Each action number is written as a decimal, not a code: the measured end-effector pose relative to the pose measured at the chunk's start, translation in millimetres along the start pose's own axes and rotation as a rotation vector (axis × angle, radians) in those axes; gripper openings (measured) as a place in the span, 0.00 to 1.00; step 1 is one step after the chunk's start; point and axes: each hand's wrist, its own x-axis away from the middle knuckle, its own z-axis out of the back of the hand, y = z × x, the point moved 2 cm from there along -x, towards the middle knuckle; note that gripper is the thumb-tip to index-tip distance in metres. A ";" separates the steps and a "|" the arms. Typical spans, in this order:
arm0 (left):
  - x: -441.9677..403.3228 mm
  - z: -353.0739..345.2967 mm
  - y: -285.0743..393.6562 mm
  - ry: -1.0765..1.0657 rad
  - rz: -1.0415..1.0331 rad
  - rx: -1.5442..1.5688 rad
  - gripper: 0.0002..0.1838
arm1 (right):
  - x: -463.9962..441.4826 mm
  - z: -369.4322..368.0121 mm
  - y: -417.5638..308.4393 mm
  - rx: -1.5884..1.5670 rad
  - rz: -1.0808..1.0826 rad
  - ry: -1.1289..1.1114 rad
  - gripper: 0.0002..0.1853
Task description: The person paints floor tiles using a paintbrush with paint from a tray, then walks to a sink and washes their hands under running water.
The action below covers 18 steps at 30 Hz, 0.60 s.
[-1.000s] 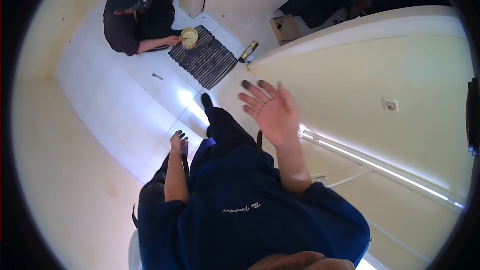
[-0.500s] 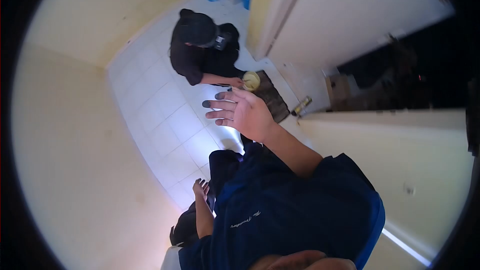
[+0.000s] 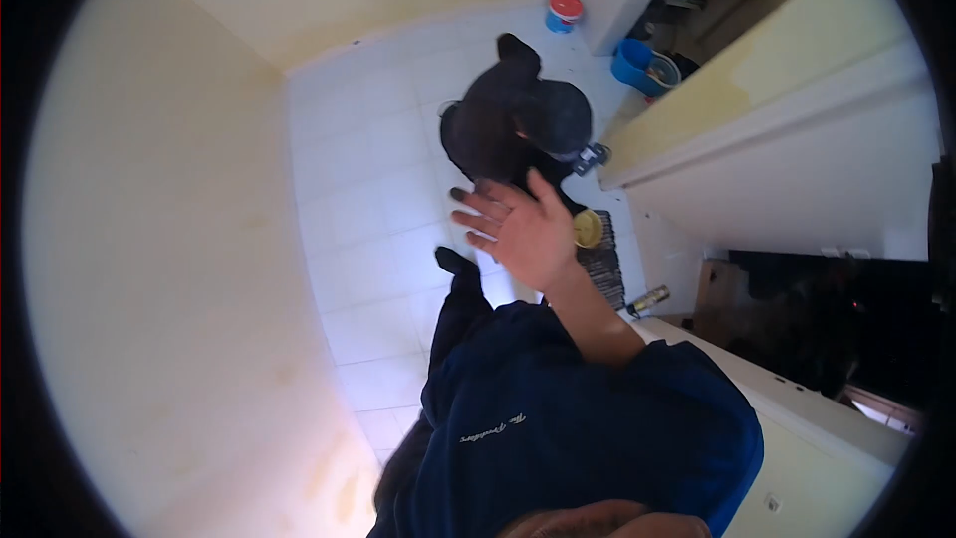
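My right hand (image 3: 531, 239) is raised in mid-air in front of my blue shirt (image 3: 588, 408), palm toward the camera and fingers spread, holding nothing. Some of its fingertips are dark. In the picture it overlaps the lower edge of a crouching person in dark clothes (image 3: 488, 130). Just right of my hand is a yellow bowl (image 3: 588, 229), which stands by a dark striped mat (image 3: 600, 274). My left hand is outside the frame.
A cylindrical can (image 3: 648, 300) lies near the doorway. Behind the person are a red-lidded bucket (image 3: 563, 15) and a blue tub (image 3: 631, 62). A pale wall (image 3: 169, 239) runs along the left, and a door (image 3: 777, 159) is at the right.
The view has swung, so the person, bowl and mat appear farther right and lower. My left hand has left the frame. My right hand stays raised and spread, having shifted across the view.
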 end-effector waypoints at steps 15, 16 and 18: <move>-81.5 49.1 596.1 0.289 -0.761 0.003 0.16 | -302.9 -34.6 -59.5 0.163 0.191 0.230 0.26; -89.7 48.8 618.3 0.355 -0.806 -0.028 0.15 | -327.1 -33.1 -58.5 0.164 0.166 0.245 0.21; -141.2 46.8 635.4 0.540 -0.990 -0.327 0.17 | -379.9 -36.3 -60.4 0.104 0.089 0.238 0.16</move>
